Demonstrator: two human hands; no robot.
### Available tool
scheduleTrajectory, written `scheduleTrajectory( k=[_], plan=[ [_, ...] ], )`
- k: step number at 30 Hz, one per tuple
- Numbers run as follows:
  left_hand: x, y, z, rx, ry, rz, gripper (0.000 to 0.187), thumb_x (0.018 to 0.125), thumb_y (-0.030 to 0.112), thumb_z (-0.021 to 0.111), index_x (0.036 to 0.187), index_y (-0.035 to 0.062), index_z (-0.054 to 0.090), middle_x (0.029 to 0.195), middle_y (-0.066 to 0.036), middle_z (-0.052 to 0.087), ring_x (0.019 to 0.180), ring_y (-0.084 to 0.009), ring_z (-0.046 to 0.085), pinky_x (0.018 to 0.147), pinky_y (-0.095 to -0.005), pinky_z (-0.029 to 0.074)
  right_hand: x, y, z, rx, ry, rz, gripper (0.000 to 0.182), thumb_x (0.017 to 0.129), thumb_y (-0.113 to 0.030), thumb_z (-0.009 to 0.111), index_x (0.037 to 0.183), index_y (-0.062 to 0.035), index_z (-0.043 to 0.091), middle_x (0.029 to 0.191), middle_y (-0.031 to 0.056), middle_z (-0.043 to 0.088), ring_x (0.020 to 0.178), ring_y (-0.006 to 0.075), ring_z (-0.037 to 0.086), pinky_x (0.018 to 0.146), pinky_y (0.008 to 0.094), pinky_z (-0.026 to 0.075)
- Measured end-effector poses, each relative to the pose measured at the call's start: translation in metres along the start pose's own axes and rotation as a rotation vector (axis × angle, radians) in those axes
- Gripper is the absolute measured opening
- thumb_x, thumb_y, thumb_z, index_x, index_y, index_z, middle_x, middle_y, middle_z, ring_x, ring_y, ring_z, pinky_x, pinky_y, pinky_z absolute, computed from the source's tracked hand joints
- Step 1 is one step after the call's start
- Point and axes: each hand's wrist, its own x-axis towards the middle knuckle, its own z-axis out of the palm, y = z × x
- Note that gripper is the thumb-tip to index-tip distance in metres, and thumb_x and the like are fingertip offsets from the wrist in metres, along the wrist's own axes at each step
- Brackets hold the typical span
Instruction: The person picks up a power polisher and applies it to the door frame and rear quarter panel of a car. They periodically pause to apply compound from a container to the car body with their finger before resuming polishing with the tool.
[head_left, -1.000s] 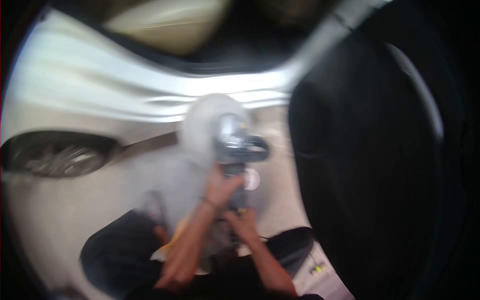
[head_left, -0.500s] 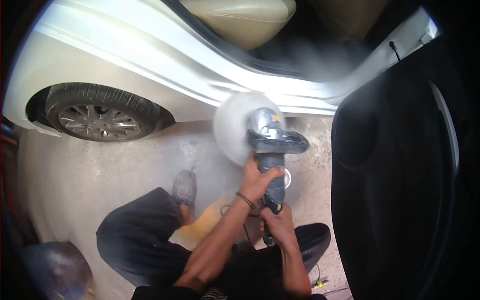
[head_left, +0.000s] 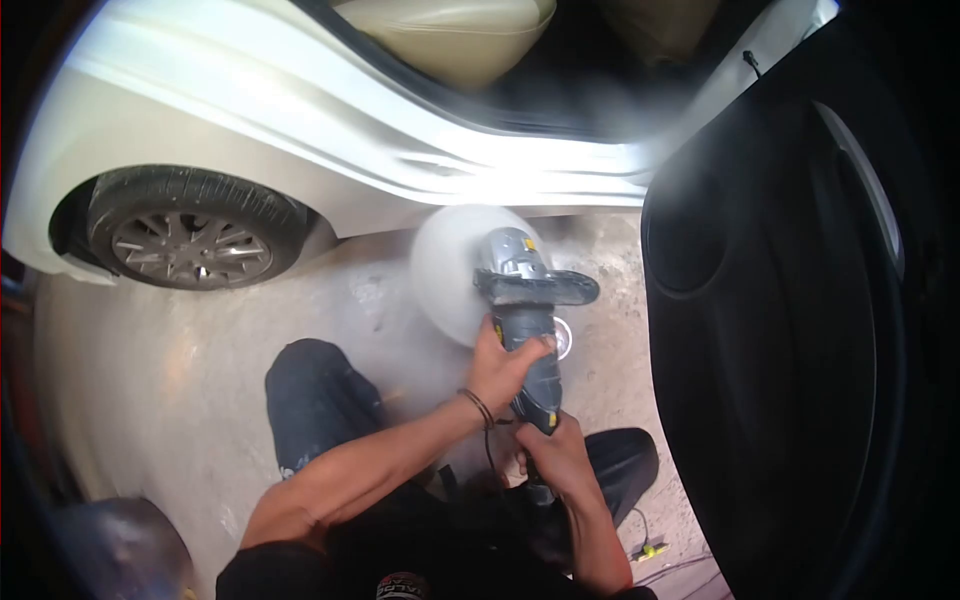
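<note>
A dark rotary polisher (head_left: pixel 532 325) with a silver head is held in both my hands, over the floor beside the white car's door sill (head_left: pixel 510 190). My left hand (head_left: pixel 500 365) wraps round its body, thumb across the top. Farther back, my right hand (head_left: pixel 560 452) grips the rear end, where the cord hangs. The round white buffing pad (head_left: pixel 445 268) is smeared by spin, its upper edge overlapping the sill's lower edge in this view. A black loop handle (head_left: pixel 560 288) sticks out to the right of the head.
An open black-lined car door (head_left: pixel 770 340) stands close on the right. To the left is a wheel (head_left: pixel 195 235). Beneath the polisher a white ring-shaped thing (head_left: pixel 564 338) lies on the concrete floor (head_left: pixel 350 300). Pale haze hangs around the pad. Cords (head_left: pixel 675 570) run at lower right.
The polisher and pad have come back slightly from the sill, toward me. My left knee has moved inward and up, and my left shoe is hidden now. Both hands keep their grip.
</note>
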Motion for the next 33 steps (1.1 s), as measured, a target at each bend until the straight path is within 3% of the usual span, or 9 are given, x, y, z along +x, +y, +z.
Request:
scheduleTrajectory(
  k=[3,4,5,7,17,23,25,27,33],
  plan=[
    [-0.009,0.008,0.010,0.094,-0.062,0.029,0.060,0.092,0.017,0.086,0.137,-0.0014,0.052,0.119,-0.011,0.069,0.105,-0.0182,0.069,0.090,-0.0373,0.060,-0.022,-0.028,0.000,-0.094,0.063,0.073,0.026,0.098,-0.020,0.077,0.105,0.0044,0.068,0.074,0.0057,0.069,0.061,0.0144,0.065,0.056,0.0313,0.051],
    [-0.012,0.012,0.014,0.111,-0.041,0.112,0.037,0.101,0.015,0.080,0.129,0.0030,0.060,0.114,-0.008,0.068,0.100,-0.0171,0.070,0.084,-0.0354,0.061,-0.022,-0.030,-0.001,-0.057,0.061,0.042,0.022,0.096,-0.014,0.073,0.104,0.0054,0.067,0.072,0.0072,0.069,0.057,0.0167,0.066,0.055,0.0332,0.052],
    [-0.008,0.013,0.011,0.123,-0.060,0.108,0.037,0.101,0.015,0.080,0.129,0.0030,0.060,0.114,-0.008,0.068,0.100,-0.0171,0.070,0.084,-0.0354,0.061,-0.019,-0.030,0.000,-0.038,0.073,0.037,0.022,0.096,-0.014,0.073,0.104,0.0054,0.067,0.072,0.0072,0.069,0.057,0.0167,0.066,0.055,0.0332,0.052],
    [0.000,0.017,0.008,-0.014,-0.091,-0.008,0.058,0.093,0.016,0.083,0.139,0.0017,0.051,0.120,-0.011,0.067,0.107,-0.0189,0.068,0.092,-0.0384,0.059,-0.014,-0.040,0.003,-0.170,0.098,-0.008,0.020,0.092,-0.010,0.070,0.104,0.0058,0.067,0.074,0.0076,0.070,0.058,0.0161,0.067,0.055,0.0336,0.053],
    [0.006,0.035,0.014,-0.074,-0.076,-0.224,0.059,0.092,0.016,0.084,0.137,0.0006,0.049,0.117,-0.013,0.068,0.101,-0.0192,0.070,0.088,-0.0376,0.061,-0.015,-0.048,0.015,-0.080,0.178,0.115,0.022,0.091,-0.006,0.072,0.108,0.0071,0.067,0.080,0.0067,0.067,0.060,0.0136,0.063,0.054,0.0305,0.052],
    [0.011,0.024,0.038,0.011,-0.164,-0.004,0.067,0.090,0.022,0.089,0.133,-0.0037,0.045,0.116,-0.017,0.068,0.098,-0.0215,0.071,0.084,-0.0379,0.062,-0.021,-0.049,0.010,-0.040,0.306,0.120,0.013,0.091,-0.005,0.073,0.100,0.0045,0.067,0.077,0.0057,0.066,0.059,0.0145,0.064,0.054,0.0317,0.052],
    [0.016,0.025,0.042,-0.019,-0.152,-0.022,0.067,0.090,0.023,0.089,0.131,-0.0048,0.045,0.115,-0.018,0.068,0.098,-0.0217,0.071,0.084,-0.0375,0.062,-0.018,-0.044,0.004,-0.083,0.312,0.068,0.025,0.090,-0.009,0.073,0.108,0.0068,0.067,0.079,0.0073,0.065,0.058,0.0154,0.064,0.052,0.0319,0.053],
    [0.020,0.022,0.043,-0.045,-0.193,-0.087,0.067,0.092,0.021,0.086,0.142,-0.0014,0.048,0.124,-0.015,0.068,0.107,-0.0212,0.070,0.092,-0.0385,0.061,-0.018,-0.050,0.007,-0.088,0.321,0.088,0.025,0.090,-0.011,0.074,0.106,0.0060,0.067,0.078,0.0070,0.065,0.057,0.0149,0.063,0.051,0.0313,0.053],
    [0.020,0.029,0.037,-0.095,-0.084,-0.048,0.067,0.090,0.023,0.089,0.130,-0.0067,0.044,0.110,-0.017,0.069,0.093,-0.0221,0.072,0.079,-0.0370,0.063,-0.011,-0.056,0.000,-0.071,0.186,0.075,0.024,0.091,-0.011,0.073,0.107,0.0062,0.067,0.078,0.0064,0.065,0.058,0.0152,0.064,0.052,0.0316,0.054]
  ],
)
